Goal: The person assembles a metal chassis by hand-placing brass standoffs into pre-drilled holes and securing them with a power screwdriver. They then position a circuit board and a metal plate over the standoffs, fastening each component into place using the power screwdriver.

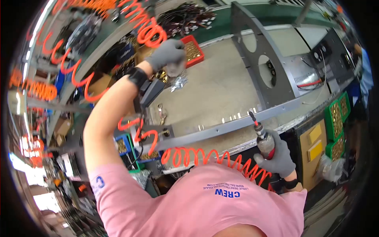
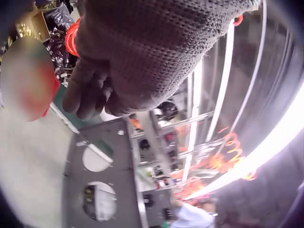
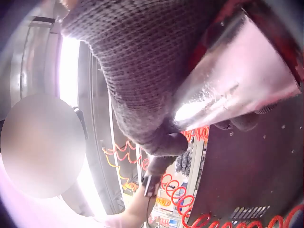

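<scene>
My gloved right hand (image 1: 279,156) grips a power screwdriver (image 1: 265,142); its shiny metal body (image 3: 237,71) fills much of the right wrist view. The dark bit points away from me, its tip overlapping the long grey metal strip (image 1: 221,129) at the bench's front. Several small upright screws (image 1: 239,115) stand along that strip. My gloved left hand (image 1: 167,55) is at the far left, beside a red bin (image 1: 196,59) of brass-coloured parts. Its fingers (image 2: 85,90) are bent in the left wrist view; I cannot tell whether they hold anything.
A grey panel (image 1: 260,51) with large round cutouts stands upright on the bench (image 1: 213,83). Orange coiled hoses (image 1: 209,158) run in front of my body and overhead. Wrenches (image 1: 161,114) lie at left. Green bins (image 1: 335,122) of brass parts stand at right.
</scene>
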A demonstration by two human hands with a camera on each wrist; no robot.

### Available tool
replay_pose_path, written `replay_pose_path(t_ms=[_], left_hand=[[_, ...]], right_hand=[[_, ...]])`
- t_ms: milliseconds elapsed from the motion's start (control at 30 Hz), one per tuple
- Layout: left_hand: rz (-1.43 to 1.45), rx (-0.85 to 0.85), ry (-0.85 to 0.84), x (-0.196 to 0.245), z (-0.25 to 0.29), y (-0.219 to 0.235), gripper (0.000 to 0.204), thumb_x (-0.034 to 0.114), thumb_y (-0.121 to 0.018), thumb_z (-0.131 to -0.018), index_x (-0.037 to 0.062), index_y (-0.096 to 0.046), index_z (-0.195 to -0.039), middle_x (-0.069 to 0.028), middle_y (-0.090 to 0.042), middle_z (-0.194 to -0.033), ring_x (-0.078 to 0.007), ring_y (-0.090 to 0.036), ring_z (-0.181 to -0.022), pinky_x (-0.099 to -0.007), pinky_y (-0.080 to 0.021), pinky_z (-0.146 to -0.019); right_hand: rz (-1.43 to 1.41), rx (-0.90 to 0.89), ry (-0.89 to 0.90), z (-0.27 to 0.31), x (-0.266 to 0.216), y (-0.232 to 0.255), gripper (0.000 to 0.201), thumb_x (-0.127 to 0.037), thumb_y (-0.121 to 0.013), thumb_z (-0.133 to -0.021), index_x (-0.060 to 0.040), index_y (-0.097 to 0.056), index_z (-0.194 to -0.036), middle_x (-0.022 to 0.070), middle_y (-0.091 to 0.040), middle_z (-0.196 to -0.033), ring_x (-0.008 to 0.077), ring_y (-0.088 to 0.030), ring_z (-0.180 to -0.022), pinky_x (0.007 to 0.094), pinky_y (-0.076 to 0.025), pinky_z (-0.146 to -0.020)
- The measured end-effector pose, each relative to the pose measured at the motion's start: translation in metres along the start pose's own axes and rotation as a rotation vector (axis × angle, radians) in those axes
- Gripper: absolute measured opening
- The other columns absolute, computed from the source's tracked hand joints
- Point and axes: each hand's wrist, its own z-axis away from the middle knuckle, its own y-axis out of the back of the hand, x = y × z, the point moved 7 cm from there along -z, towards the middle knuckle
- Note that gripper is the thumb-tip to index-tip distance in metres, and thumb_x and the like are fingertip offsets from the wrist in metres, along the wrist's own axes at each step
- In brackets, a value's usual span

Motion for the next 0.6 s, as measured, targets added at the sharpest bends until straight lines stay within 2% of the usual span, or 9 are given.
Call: replay_pose_path(t_ms=[33, 67, 100, 200, 233, 333, 400, 500, 600], left_hand=[[-0.251, 0.031, -0.129, -0.019, -0.03, -0.01, 0.025, 0.018, -0.058, -0.075, -0.0033, -0.06, -0.088, -0.0145, -0.062, -0.072, -0.0225, -0.06, -0.066, -0.0326, -0.048, -0.064], [-0.387, -0.016, -0.137, -0.037, -0.055, -0.024, 0.025, 0.023, -0.054, -0.074, 0.0001, -0.063, -0.081, -0.0227, -0.06, -0.08, -0.0396, -0.057, -0.076, -0.0418, -0.047, -0.07], [-0.448, -0.007, -0.266, -0.06, -0.078, -0.037, 0.024, 0.021, -0.054, -0.073, -0.0001, -0.063, -0.079, -0.0219, -0.061, -0.079, -0.0382, -0.058, -0.076, -0.0418, -0.047, -0.071], [-0.56, 0.044, -0.145, -0.126, -0.134, -0.063, 0.02, 0.017, -0.053, -0.071, 0.0018, -0.064, -0.078, -0.0203, -0.062, -0.082, -0.0358, -0.06, -0.081, -0.0418, -0.048, -0.073], [-0.582, 0.084, -0.124, -0.14, -0.145, -0.067, 0.02, 0.017, -0.053, -0.071, 0.0026, -0.064, -0.081, -0.0203, -0.063, -0.084, -0.0356, -0.06, -0.082, -0.0418, -0.048, -0.073], [-0.634, 0.144, 0.005, -0.196, -0.186, -0.077, 0.024, 0.018, -0.054, -0.072, 0.0031, -0.062, -0.089, -0.0206, -0.063, -0.09, -0.0353, -0.061, -0.085, -0.0421, -0.049, -0.075], [-0.698, 0.09, 0.051, -0.223, -0.207, -0.091, 0.025, 0.018, -0.052, -0.074, 0.0017, -0.059, -0.093, -0.0216, -0.063, -0.092, -0.0356, -0.061, -0.088, -0.0428, -0.048, -0.076], [-0.668, 0.118, 0.17, -0.272, -0.239, -0.094, 0.028, 0.016, -0.046, -0.078, 0.0011, -0.057, -0.098, -0.022, -0.062, -0.097, -0.0356, -0.06, -0.091, -0.0433, -0.048, -0.078], [-0.525, 0.121, 0.209, -0.289, -0.246, -0.104, 0.031, 0.015, -0.045, -0.078, 0.0013, -0.056, -0.104, -0.0222, -0.06, -0.101, -0.035, -0.059, -0.094, -0.0437, -0.048, -0.079]], right_hand=[[-0.005, 0.042, -0.004, 0.007, 0.002, 0.003, 0.058, -0.02, -0.071, -0.062, -0.0032, -0.048, -0.112, 0.0135, -0.062, -0.079, 0.0235, -0.063, -0.069, 0.0317, -0.049, -0.066], [-0.007, 0.085, -0.01, 0.014, 0.005, 0.006, 0.058, -0.021, -0.071, -0.061, -0.003, -0.048, -0.112, 0.0145, -0.062, -0.08, 0.0236, -0.064, -0.07, 0.0317, -0.049, -0.067], [-0.031, 0.133, -0.045, 0.021, 0.012, 0.006, 0.058, -0.019, -0.07, -0.061, -0.0027, -0.048, -0.111, 0.0123, -0.062, -0.081, 0.0211, -0.063, -0.071, 0.0305, -0.049, -0.068], [-0.081, 0.291, -0.246, 0.041, 0.026, 0.004, 0.058, -0.017, -0.07, -0.059, -0.0018, -0.048, -0.111, 0.0096, -0.061, -0.082, 0.017, -0.061, -0.072, 0.029, -0.048, -0.07], [-0.119, 0.351, -0.263, 0.048, 0.031, 0.001, 0.057, -0.014, -0.069, -0.059, -0.0015, -0.049, -0.11, 0.0071, -0.059, -0.081, 0.0137, -0.057, -0.072, 0.0277, -0.047, -0.07], [-0.062, 0.495, -0.307, 0.059, 0.031, -0.006, 0.055, -0.012, -0.067, -0.059, -0.0012, -0.049, -0.11, 0.0067, -0.058, -0.08, 0.0129, -0.056, -0.07, 0.0273, -0.047, -0.069], [-0.122, 0.495, -0.417, 0.066, 0.035, -0.017, 0.054, -0.009, -0.065, -0.059, -0.0003, -0.048, -0.109, 0.0067, -0.059, -0.08, 0.0129, -0.057, -0.07, 0.0273, -0.047, -0.069], [-0.177, 0.566, -0.554, 0.069, 0.03, -0.022, 0.054, -0.006, -0.065, -0.059, 0.0029, -0.047, -0.109, 0.0079, -0.059, -0.082, 0.0145, -0.058, -0.074, 0.028, -0.048, -0.07], [-0.133, 0.57, -0.533, 0.07, 0.024, -0.022, 0.054, -0.006, -0.065, -0.059, 0.0031, -0.047, -0.109, 0.0082, -0.06, -0.084, 0.0145, -0.058, -0.077, 0.0284, -0.048, -0.071]])
